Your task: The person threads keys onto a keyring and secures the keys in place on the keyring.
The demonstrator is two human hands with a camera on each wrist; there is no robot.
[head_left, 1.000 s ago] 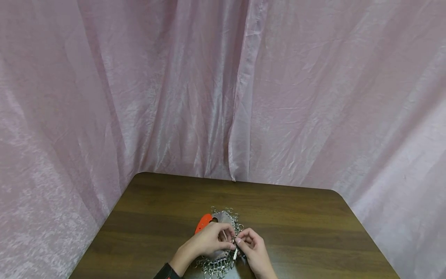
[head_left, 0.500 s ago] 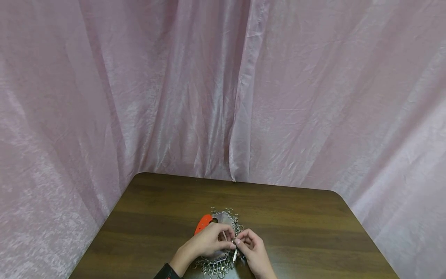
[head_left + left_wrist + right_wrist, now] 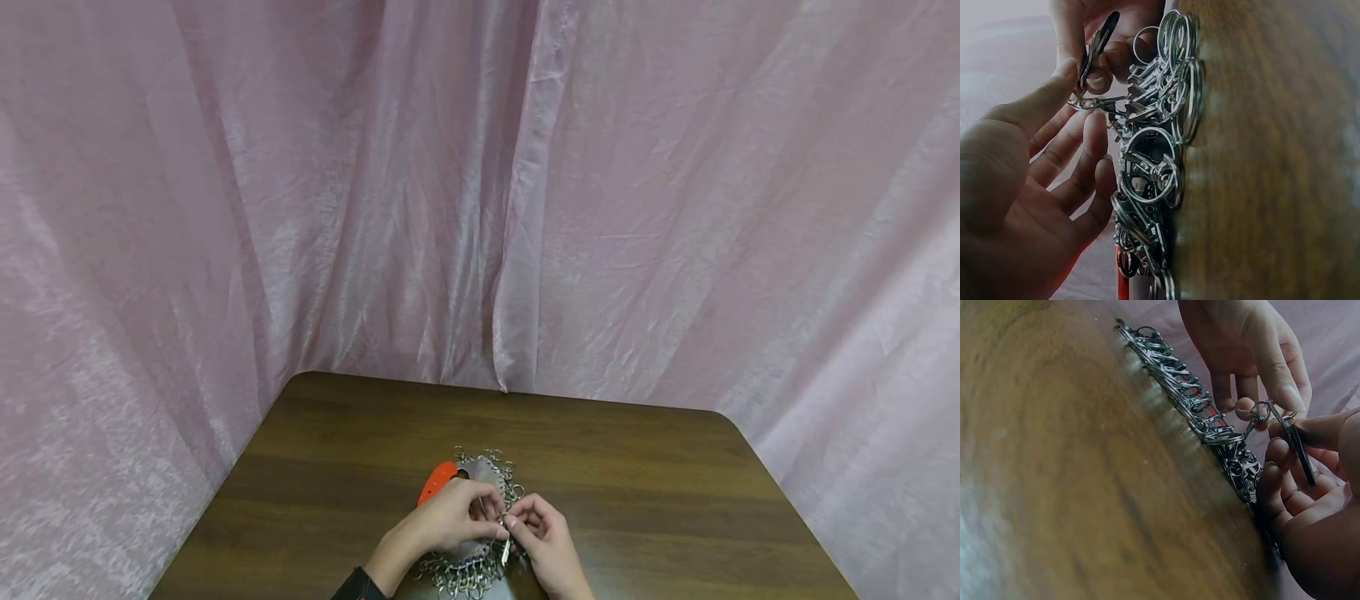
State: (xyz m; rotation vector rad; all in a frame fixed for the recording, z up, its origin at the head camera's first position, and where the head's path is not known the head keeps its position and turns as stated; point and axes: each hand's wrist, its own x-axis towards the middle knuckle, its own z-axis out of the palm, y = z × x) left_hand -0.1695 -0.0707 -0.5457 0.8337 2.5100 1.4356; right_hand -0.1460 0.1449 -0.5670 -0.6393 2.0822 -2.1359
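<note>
A grey plate (image 3: 486, 472) lies on the table, with many metal key rings (image 3: 461, 577) on short chains around its edge. Above its right edge, my left hand (image 3: 450, 512) pinches one key ring (image 3: 1260, 411) between thumb and fingertips; in the left wrist view a chain still ties it to the bunch. My right hand (image 3: 550, 542) meets it there, thumb and forefinger pinching a key (image 3: 1094, 51) with a dark head at that ring. In the head view the key's silver blade (image 3: 506, 552) points down. Whether the key is threaded on the ring is hard to tell.
An orange-red flat piece (image 3: 437, 481) with small holes lies at the plate's left, partly behind my left hand. Beneath everything is a brown wooden table (image 3: 675, 492) with rounded far corners. Pink curtains (image 3: 637, 208) hang beyond its far edge.
Both hands stay in nearly the same place over the plate's right edge. Only a slight shift of the right fingers and the key shows; the plate and rings stay put.
</note>
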